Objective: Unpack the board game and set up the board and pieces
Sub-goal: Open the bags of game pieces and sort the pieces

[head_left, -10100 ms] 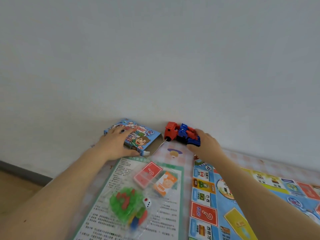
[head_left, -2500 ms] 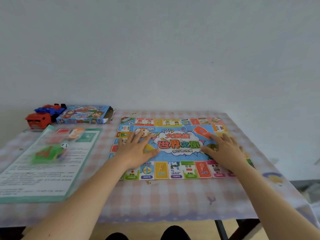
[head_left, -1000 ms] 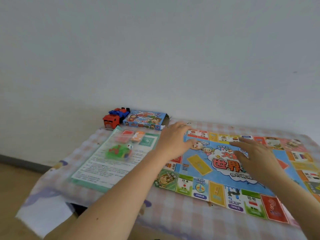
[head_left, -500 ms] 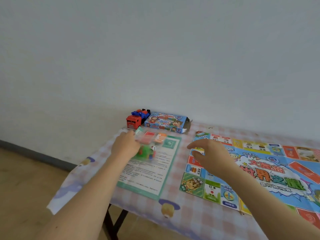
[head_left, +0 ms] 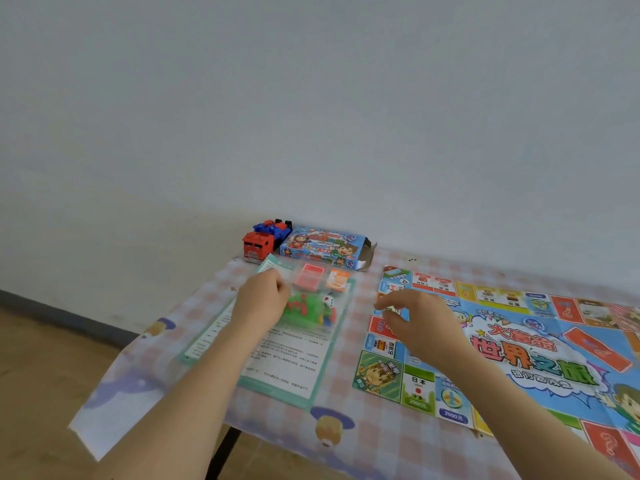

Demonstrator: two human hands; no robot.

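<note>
Although the colourful paper board [head_left: 540, 362] is laid flat, the clear plastic pieces bag [head_left: 313, 308], pinched by the left hand [head_left: 263, 301], is unopened; right hand [head_left: 422, 320] slack, empty.

The left hand [head_left: 262, 301] has moved off the board [head_left: 540, 355] and grips the bag of pieces [head_left: 313, 308].

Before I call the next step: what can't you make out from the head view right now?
Head view only:
- Board: right part cut off by the frame edge; right forearm covers some squares.
- Clear bag: pieces blurred, uncountable; left hand covers its left side.
- Left hand: fingertips hidden by its own back, grip unclear.
- Rule sheet: text too small.
- Box: inside hidden.
</note>
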